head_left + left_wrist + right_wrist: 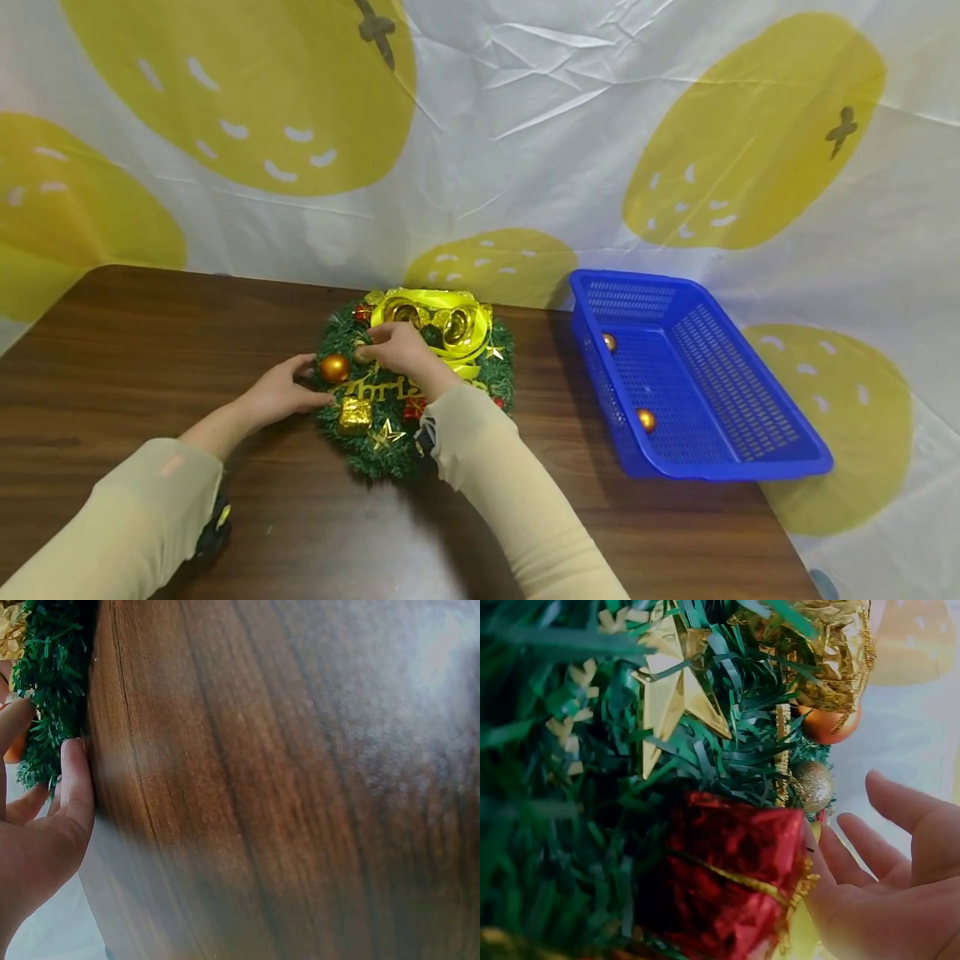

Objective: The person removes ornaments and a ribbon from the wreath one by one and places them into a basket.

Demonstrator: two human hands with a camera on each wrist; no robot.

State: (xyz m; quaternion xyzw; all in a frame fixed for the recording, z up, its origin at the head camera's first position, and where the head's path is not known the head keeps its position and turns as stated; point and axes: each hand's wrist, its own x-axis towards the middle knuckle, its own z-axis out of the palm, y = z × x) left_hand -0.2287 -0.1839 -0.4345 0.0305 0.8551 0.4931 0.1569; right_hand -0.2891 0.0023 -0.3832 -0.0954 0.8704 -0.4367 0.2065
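Note:
A green tinsel wreath [378, 462] lies on the table, dressed with gold stars, wrapped gift boxes, gold lettering and a yellow ribbon with gold bells [456, 327]. My left hand [279, 392] grips its left edge, thumb and fingers spread around the greenery beside an orange ball [334, 368]. Over the wreath's upper left reaches my right hand [405, 350], fingertips close to a glittery gold ball [814, 786]. In the right wrist view its fingers are extended and apart, some partly behind a red gift box [739, 874]. Whether they touch the glittery ball is unclear.
A blue plastic basket [600, 379] stands to the right on the table. Two orange-gold balls, one nearer [646, 420] and one farther [609, 342], are inside it. Behind the brown wooden table [187, 333] hangs a white cloth [517, 167] with yellow fruit shapes.

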